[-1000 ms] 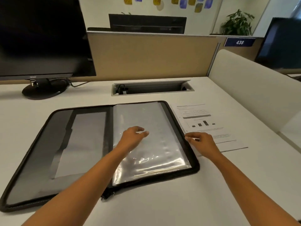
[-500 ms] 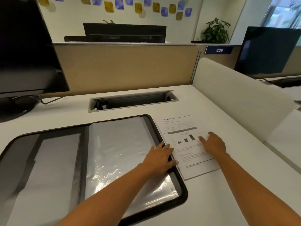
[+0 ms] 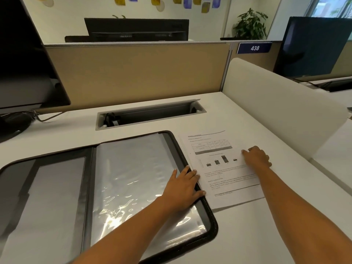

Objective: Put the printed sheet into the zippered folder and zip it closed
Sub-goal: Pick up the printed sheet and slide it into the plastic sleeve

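**Both hands at the sheet**

The sheet (image 3: pixel 226 195) lay flat on the bench (image 3: pixel 247 237), just right of the open folder (image 3: pixel 133 178). My left hand (image 3: pixel 182 187) lay across the folder's edge, fingers straight, tips touching the sheet. My right hand (image 3: pixel 257 159) rested on the sheet, fingers relaxed, gripping nothing.

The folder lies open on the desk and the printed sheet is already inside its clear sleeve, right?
Not quite: the head view shows the folder open, but the printed sheet lies on the desk beside it, under the right hand.
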